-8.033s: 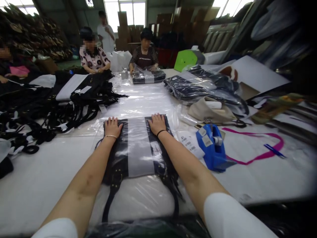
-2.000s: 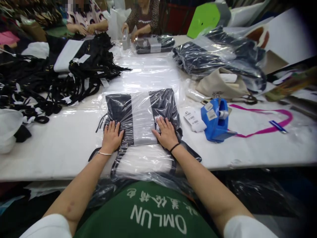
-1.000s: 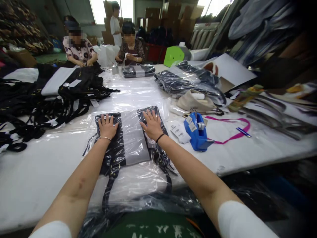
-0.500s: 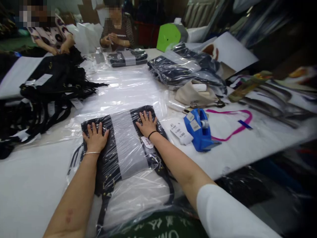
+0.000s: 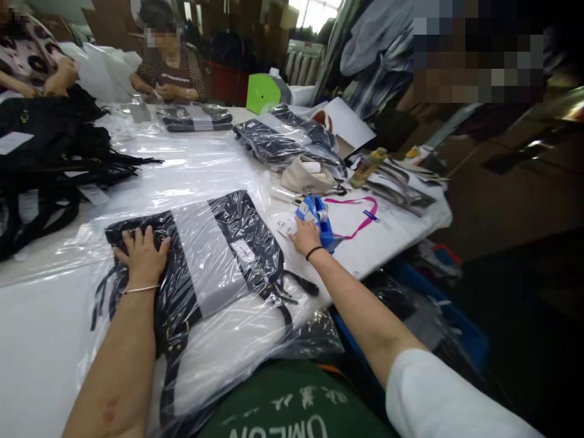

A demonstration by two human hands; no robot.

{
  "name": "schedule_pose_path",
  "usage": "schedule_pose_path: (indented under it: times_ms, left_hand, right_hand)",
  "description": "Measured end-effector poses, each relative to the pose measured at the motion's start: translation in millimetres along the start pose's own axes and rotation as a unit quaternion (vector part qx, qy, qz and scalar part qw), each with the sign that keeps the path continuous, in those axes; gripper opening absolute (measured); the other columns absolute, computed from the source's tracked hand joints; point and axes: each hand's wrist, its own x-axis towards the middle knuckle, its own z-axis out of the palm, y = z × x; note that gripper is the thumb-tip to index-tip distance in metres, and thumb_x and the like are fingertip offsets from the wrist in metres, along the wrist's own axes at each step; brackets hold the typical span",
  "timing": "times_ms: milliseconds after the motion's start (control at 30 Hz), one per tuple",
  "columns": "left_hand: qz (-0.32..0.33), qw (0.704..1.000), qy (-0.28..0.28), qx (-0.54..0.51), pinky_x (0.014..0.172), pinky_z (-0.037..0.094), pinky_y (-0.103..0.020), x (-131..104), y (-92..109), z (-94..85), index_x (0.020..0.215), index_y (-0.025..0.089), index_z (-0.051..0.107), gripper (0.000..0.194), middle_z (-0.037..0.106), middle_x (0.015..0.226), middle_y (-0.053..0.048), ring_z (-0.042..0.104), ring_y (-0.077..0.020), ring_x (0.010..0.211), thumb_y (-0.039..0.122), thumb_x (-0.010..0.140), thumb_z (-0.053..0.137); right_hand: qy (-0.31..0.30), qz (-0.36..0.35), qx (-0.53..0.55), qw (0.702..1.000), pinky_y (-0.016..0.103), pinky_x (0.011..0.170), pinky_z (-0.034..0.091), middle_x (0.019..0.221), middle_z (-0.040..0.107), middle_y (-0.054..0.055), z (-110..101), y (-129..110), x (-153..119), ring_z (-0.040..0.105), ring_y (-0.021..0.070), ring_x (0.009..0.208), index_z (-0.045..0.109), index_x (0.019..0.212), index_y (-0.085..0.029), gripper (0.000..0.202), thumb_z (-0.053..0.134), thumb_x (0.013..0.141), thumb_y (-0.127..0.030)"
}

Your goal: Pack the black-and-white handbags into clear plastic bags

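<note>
A dark bag with straps point(image 5: 269, 243) lies flat in clear plastic, with a broad pale band point(image 5: 205, 255) across its middle and a white tag on it. My left hand point(image 5: 143, 258) rests with fingers spread on the bag's left part, over the plastic. To the right of the bag, my right hand point(image 5: 306, 236) has its fingers bent together on white printed labels point(image 5: 286, 227), partly hidden under it. Beside those fingers stands a blue tape dispenser point(image 5: 325, 222).
Black fringed bags point(image 5: 50, 146) are piled at the left. Clear plastic sheeting point(image 5: 182, 164) covers the table beyond. Wrapped bags point(image 5: 287, 137), a beige pouch point(image 5: 306, 176) and a pink strap point(image 5: 365, 222) lie to the right. Two people point(image 5: 171, 73) are across the table; another person is at upper right.
My right hand has left the bag and moved right onto the labels by the tape dispenser. My left hand stays on the bag. The view has turned right.
</note>
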Motion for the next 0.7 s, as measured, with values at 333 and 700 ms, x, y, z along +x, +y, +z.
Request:
schedule_pose_path:
  times_ms: [333,700]
  left_hand:
    - [0.016,0.877,-0.119,-0.466,0.097,0.051,-0.039,-14.9,62.2,-53.2,0.106,0.015,0.075,0.055,0.077,0.100,-0.010,0.069,-0.0246,0.101,0.062,0.089,0.054]
    - [-0.087,0.621,-0.241,-0.741,0.072,0.054,-0.031,-26.0,81.3,-78.2,0.097,0.011,0.074,0.042,0.076,0.092,-0.010,0.068,-0.0165,0.073,0.039,0.069,0.085]
  right_hand:
    - [-0.033,-0.085,0.576,0.813,0.032,0.074,0.054,0.089,0.074,0.004,-42.6,-118.1,-16.9,0.066,0.0192,0.080,0.071,0.096,-0.018,0.038,0.067,0.083,-0.054]
    - [-0.102,-0.216,0.590,0.771,0.036,0.087,0.056,0.093,0.072,0.001,-32.2,-207.4,-67.7,0.068,0.0165,0.087,0.055,0.140,-0.026,0.057,0.070,0.086,-0.037]
